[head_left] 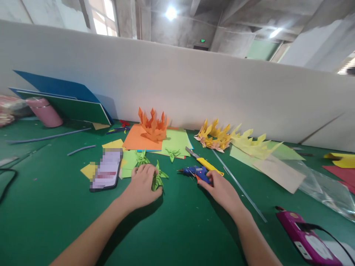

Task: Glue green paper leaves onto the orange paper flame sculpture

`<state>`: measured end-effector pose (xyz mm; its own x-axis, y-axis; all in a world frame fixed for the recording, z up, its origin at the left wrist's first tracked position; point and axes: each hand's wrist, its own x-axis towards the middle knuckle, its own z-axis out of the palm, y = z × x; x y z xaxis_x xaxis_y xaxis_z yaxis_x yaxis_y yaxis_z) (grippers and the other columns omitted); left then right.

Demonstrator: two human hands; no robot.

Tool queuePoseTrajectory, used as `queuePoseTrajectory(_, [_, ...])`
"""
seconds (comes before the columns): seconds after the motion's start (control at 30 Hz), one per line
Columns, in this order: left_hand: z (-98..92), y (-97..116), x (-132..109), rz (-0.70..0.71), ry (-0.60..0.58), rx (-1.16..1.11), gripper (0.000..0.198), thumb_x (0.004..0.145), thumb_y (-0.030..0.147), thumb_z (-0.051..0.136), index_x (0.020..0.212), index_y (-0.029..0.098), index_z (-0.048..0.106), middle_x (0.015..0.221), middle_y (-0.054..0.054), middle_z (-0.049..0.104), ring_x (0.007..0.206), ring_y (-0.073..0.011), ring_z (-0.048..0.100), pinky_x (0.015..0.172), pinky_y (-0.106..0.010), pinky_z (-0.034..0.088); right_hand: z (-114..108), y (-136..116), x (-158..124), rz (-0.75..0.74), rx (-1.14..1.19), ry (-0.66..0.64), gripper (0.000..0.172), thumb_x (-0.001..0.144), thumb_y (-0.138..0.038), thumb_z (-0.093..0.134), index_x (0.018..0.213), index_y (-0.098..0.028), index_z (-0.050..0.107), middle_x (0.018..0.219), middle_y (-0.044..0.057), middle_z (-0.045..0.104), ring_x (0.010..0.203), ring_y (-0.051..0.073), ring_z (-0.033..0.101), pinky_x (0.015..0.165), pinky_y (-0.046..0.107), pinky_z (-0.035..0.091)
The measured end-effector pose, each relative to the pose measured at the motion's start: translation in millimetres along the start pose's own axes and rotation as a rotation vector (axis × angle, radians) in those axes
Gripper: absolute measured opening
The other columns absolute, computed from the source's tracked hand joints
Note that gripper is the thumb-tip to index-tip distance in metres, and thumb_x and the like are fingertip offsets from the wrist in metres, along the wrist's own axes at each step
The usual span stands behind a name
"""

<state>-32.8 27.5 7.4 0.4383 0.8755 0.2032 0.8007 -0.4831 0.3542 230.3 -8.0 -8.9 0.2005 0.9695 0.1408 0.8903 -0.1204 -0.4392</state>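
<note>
My left hand is closed around a green folded paper piece on the green table. My right hand grips the handle of a blue glue gun that lies on the table with its nozzle pointing left. A yellow utility knife lies just behind the glue gun. More green folded pieces, one and another, sit beyond my left hand.
A phone lies left of my left hand. Orange paper crown on coloured sheets, yellow paper flowers and pale sheets stand by the white partition. A clear glue stick, a purple device, a pink cup and leaning boards surround.
</note>
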Motion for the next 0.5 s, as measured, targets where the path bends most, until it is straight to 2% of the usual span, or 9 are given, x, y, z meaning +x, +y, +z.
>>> queuePoseTrajectory(0.1, [0.2, 1.6, 0.3, -0.051, -0.006, 0.008, 0.018, 0.072, 0.029, 0.049, 0.086, 0.020, 0.043, 0.095, -0.007, 0.054, 0.099, -0.0272, 0.047, 0.090, -0.049, 0.031, 0.0, -5.8, 2.5, 0.080, -0.009, -0.114, 0.028, 0.075, -0.043, 0.060, 0.086, -0.018, 0.055, 0.080, 0.007, 0.066, 0.069, 0.022, 0.062, 0.053, 0.027, 0.036])
queuePoseTrajectory(0.2, [0.5, 1.7, 0.5, -0.063, -0.007, 0.025, 0.014, 0.073, 0.028, 0.048, 0.084, 0.021, 0.043, 0.097, -0.007, 0.055, 0.100, -0.0275, 0.048, 0.089, -0.048, 0.032, -2.7, -9.6, 5.1, 0.086, 0.028, -0.193, 0.030, 0.075, -0.043, 0.060, 0.090, -0.017, 0.057, 0.086, 0.007, 0.066, 0.074, 0.022, 0.062, 0.057, 0.027, 0.037])
queuePoseTrajectory(0.37, [2.8, -0.7, 0.6, -0.110, 0.050, 0.031, 0.021, 0.071, 0.033, 0.055, 0.086, 0.021, 0.046, 0.099, -0.008, 0.056, 0.099, -0.0293, 0.048, 0.086, -0.047, 0.034, -3.0, -11.1, 3.2, 0.118, 0.038, -0.161, 0.033, 0.077, -0.047, 0.056, 0.092, -0.018, 0.055, 0.082, 0.005, 0.064, 0.070, 0.020, 0.060, 0.055, 0.026, 0.035])
queuePoseTrajectory(0.5, [8.3, -2.5, 1.0, -0.114, 0.067, 0.028, 0.019, 0.074, 0.036, 0.056, 0.081, 0.020, 0.049, 0.099, -0.008, 0.057, 0.101, -0.0298, 0.047, 0.086, -0.047, 0.033, -1.3, -13.3, 3.4, 0.103, -0.007, -0.167, 0.030, 0.081, -0.049, 0.051, 0.077, -0.020, 0.053, 0.073, 0.004, 0.062, 0.064, 0.019, 0.058, 0.051, 0.025, 0.030])
